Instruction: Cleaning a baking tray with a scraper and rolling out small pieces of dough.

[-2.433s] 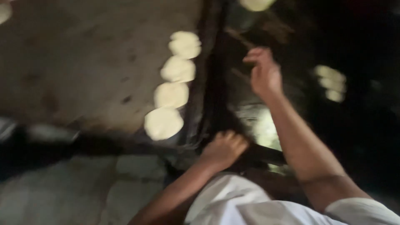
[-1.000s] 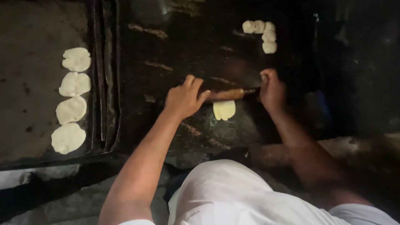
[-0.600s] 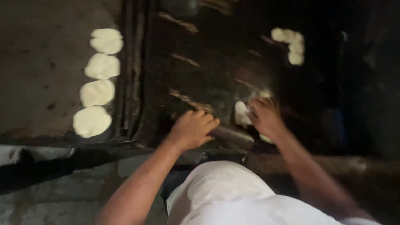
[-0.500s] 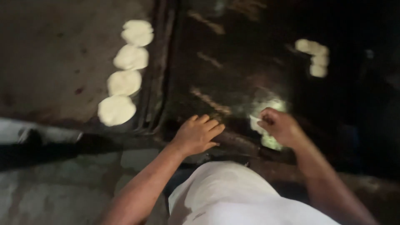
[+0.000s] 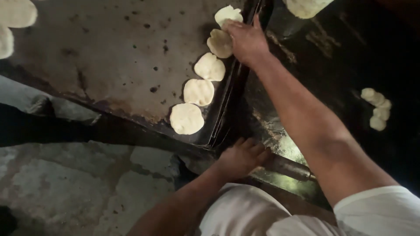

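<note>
Upper left corner of the frame: two pale dough pieces (image 5: 15,13), cut off by the edge, on a stained metal griddle (image 5: 109,52) that fills the upper left. Lower left: cracked stone floor (image 5: 87,188). Along the griddle's right edge, a diagonal row of five flattened dough rounds (image 5: 199,92), running from lower centre up toward top centre, each close to or overlapping the next. Top centre: right hand (image 5: 247,40), palm down, fingers loosely spread, lying over the upper end of the row; it touches the top two rounds, grasping nothing that can be made out. Lower centre: left hand (image 5: 240,157), fingers curled over the near end of a dark rolling pin (image 5: 288,167), which lies on the dark work board (image 5: 341,57) just right of the griddle rim. Top edge, right of centre: a large pale dough mass (image 5: 306,6), partly out of frame. Right side: a small cluster of dough balls (image 5: 377,109) touching one another on the board, well apart from both hands. Bottom right: white sleeve (image 5: 385,209).
</note>
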